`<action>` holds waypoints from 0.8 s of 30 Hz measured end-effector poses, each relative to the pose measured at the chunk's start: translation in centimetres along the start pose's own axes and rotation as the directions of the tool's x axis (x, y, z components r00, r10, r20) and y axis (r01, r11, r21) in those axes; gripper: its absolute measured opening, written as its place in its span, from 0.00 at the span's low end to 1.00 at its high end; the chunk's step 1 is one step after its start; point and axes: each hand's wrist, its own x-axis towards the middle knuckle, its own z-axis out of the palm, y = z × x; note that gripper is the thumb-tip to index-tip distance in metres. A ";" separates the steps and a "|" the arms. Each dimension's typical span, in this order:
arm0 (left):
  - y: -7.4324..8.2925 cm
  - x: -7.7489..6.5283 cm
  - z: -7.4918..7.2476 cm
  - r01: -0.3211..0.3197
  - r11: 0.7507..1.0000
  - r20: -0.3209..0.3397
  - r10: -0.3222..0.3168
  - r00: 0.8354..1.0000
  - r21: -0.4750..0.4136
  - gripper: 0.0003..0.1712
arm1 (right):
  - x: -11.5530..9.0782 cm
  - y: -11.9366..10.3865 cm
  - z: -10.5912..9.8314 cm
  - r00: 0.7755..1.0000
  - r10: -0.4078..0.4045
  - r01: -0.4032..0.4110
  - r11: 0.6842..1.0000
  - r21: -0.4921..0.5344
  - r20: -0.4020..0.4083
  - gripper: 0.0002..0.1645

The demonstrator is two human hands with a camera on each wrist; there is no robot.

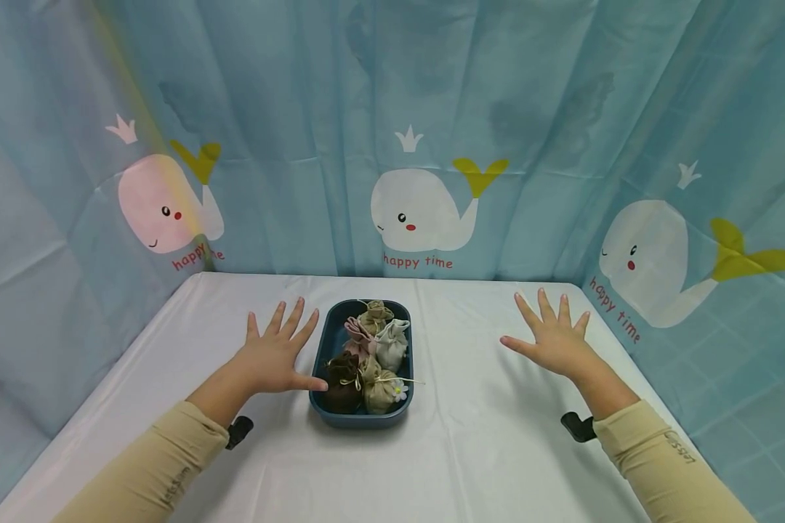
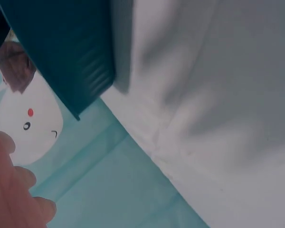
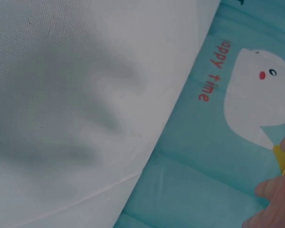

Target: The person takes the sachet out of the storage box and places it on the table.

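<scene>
A dark blue rectangular tray stands near the middle of the white table, holding several small tied cloth pouches. Among them are a dark brown pouch, a beige pouch with a white flower, a light grey pouch, a pink pouch and an olive-tan pouch. My left hand hovers left of the tray with fingers spread, its thumb tip overlapping the tray's left rim in the head view. Over the table's right side, my right hand is held with fingers spread, holding nothing. The left wrist view shows the tray's side wall.
A white cloth covers the table. Light blue curtains printed with whales enclose the back and both sides. A black strap piece shows under each wrist, one at the left cuff and one at the right cuff.
</scene>
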 end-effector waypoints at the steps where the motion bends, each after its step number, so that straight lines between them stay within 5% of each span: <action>1: 0.1 0.0 0.1 -0.004 1.000 0.002 0.004 1.000 0.001 0.69 | 0.0 0.0 0.0 1.000 0.000 0.000 1.000 0.001 0.003 0.59; 24: 2.4 0.2 2.4 -0.093 0.994 0.038 0.096 0.995 -0.064 0.73 | 0.1 -0.2 0.3 1.000 -0.009 0.009 1.000 0.005 0.015 0.59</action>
